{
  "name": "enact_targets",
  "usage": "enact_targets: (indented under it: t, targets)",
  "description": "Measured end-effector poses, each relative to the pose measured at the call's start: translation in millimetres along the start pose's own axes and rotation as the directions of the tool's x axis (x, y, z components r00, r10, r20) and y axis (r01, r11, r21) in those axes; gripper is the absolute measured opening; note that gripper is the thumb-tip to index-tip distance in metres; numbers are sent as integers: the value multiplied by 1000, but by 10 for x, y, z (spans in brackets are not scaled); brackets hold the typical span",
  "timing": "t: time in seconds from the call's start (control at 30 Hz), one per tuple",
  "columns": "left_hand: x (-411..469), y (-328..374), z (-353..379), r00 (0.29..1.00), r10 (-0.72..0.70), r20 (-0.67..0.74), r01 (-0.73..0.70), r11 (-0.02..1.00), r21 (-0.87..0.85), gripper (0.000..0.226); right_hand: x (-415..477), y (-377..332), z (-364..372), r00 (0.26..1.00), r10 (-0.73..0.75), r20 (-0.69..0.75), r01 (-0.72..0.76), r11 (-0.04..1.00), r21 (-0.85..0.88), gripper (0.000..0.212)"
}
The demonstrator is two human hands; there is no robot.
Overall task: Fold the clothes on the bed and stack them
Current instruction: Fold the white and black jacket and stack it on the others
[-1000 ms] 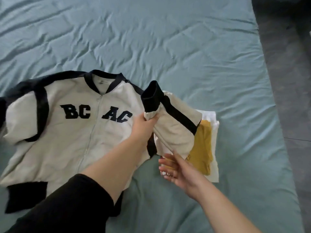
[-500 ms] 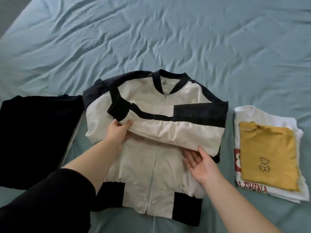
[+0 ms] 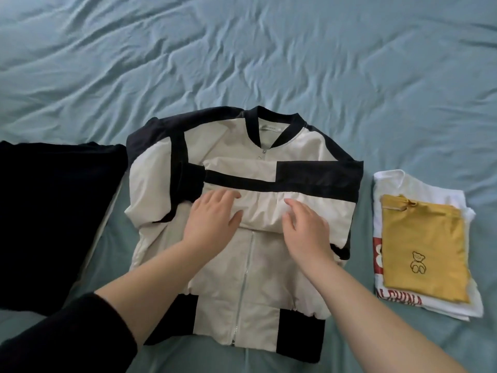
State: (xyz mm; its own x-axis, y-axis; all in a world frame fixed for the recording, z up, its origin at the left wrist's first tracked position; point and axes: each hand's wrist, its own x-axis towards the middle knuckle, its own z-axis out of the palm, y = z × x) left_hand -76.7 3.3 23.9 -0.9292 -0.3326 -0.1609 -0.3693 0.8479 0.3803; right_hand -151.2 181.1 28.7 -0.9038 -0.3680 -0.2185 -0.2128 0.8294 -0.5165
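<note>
The fingers [image 3: 228,196] of the left hand [image 3: 212,219] are lying spread and nearly straight, palm down, and the right hand [image 3: 306,232] is resting just beside it with its fingers loosely bent. Neither hand is holding anything, and both are pressing on the cream-and-navy zip-up bomber jacket [image 3: 242,292]. A black knit cuff [image 3: 67,332] is covering the left forearm at the near edge.

The jacket is lying face up in the middle of the bed, its navy hem panels and silver zipper nearest the person. Further up, its folded cream sleeve with a navy stripe [image 3: 269,181] is lying across the chest from the right shoulder, with the dark cuff ending near the left armpit. Both hands are sitting on the lower edge of this sleeve. Beyond it the navy ribbed collar is lying flat with a small label showing inside.

To the left, touching the jacket's shoulder, a plain black garment [image 3: 53,211] is lying spread out. To the right, apart from the jacket, a folded mustard-yellow top with a bear outline [image 3: 422,238] is sitting on a folded white T-shirt with red print [image 3: 403,184]. The wrinkled teal bed sheet [image 3: 242,63] is stretching away behind everything.

Half a second ago the left hand was gripping the sleeve near its cuff and the right hand was cupped palm up under the sleeve's edge; now both are flat on top, closer together.
</note>
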Motion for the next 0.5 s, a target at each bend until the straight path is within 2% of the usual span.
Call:
enact_targets:
  t: [0.07, 0.13, 0.2, 0.27, 0.37, 0.5]
  targets:
    - [199, -53, 202, 984, -50, 172, 28, 992, 127, 69, 255, 28, 141, 994, -72, 87, 91, 965, -245, 49]
    - [333, -331, 361, 945, -173, 277, 82, 946, 313, 90, 442, 157, 316, 980, -16, 199, 96, 912, -398, 61]
    - [413, -656, 411, 913, -288, 288, 145, 891, 430, 100, 538, 332, 490, 947, 109, 302, 35, 900, -433, 80]
    - [459, -824, 419, 889, -327, 320, 180, 893, 413, 103, 572, 460, 614, 920, 165, 356, 6, 901, -434, 95]
    - [505, -855, 461, 848, -325, 418, 162, 911, 378, 110, 600, 525, 703, 902, 172, 395, 21, 899, -438, 100]
    - [582, -833, 457, 806, -355, 474, 166, 904, 395, 112, 695, 543, 724, 870, 204, 449, 18, 897, -441, 97]
